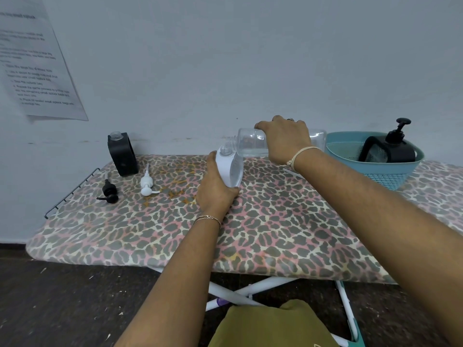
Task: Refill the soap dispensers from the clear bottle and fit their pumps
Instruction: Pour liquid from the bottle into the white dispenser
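My right hand (pixel 285 141) grips the clear bottle (pixel 250 142), tipped on its side with its open neck pointing left at the mouth of a white dispenser (pixel 231 166). My left hand (pixel 215 189) holds that white dispenser upright on the leopard-print board (pixel 275 234). A black dispenser (pixel 122 154) with an open neck stands at the board's far left. Near it lie a black pump (pixel 109 192) and a white pump (pixel 147 182).
A teal basket (pixel 385 171) at the far right holds another black dispenser (pixel 390 149) with its pump fitted. A thin white tube (pixel 292 172) lies beside the basket. A wire rack (pixel 70 194) ends the board at the left. A paper sheet (pixel 37 61) hangs on the wall.
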The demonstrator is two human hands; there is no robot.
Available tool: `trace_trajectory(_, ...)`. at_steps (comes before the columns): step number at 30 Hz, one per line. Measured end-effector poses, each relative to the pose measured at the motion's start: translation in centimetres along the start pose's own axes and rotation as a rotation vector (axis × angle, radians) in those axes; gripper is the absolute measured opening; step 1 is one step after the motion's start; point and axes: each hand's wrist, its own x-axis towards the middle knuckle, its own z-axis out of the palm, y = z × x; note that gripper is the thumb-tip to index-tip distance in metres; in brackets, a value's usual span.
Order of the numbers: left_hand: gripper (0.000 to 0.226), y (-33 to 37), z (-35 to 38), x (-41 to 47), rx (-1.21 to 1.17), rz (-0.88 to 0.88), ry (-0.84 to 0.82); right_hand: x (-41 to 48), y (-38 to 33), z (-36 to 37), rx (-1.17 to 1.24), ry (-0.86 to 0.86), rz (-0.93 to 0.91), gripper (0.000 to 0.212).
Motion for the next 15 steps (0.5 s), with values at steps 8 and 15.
trace_trajectory(8, 0.099, 0.1, -0.1, -0.07, 0.003, 0.001, -0.008, 0.12, -0.05, -0.21, -0.025, 0.02, -0.013, 0.063)
trace_trajectory(15, 0.098, -0.03, -0.08, -0.04, 0.005, 0.008, -0.008, 0.19, -0.05, -0.19, -0.029, 0.024, -0.017, 0.062)
